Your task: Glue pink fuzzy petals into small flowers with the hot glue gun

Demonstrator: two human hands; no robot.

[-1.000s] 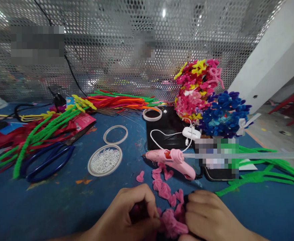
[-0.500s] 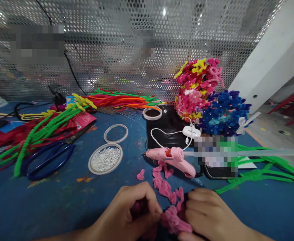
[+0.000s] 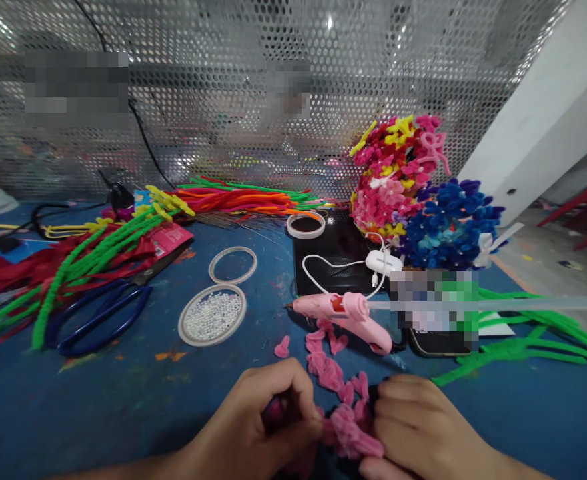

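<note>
At the near edge of the view, a pink fuzzy pipe cleaner piece (image 3: pixel 349 433) with bunched loops lies between my hands. My left hand (image 3: pixel 268 423) pinches its left end between thumb and forefinger. Curled around the right end is my right hand (image 3: pixel 423 427), thumb below and knuckles up. Just beyond them, a row of small pink pipe cleaner loops (image 3: pixel 329 373) trails toward a pink hot glue gun (image 3: pixel 343 313). One loose pink loop (image 3: pixel 282 347) sits apart on the left. The fingertips' exact contact is partly hidden.
A lid of white beads (image 3: pixel 212 316), an empty ring (image 3: pixel 232 265) and blue-handled scissors (image 3: pixel 98 319) lie left. Behind are colourful pipe cleaners (image 3: pixel 243 199) and a perforated metal panel (image 3: pixel 213 80). Blue flowers (image 3: pixel 448 223), a phone (image 3: pixel 438 341) and green stems (image 3: pixel 523 348) are right.
Hardly anything differs. The pink piece and both hands have shifted very slightly, with the same hold on each end.
</note>
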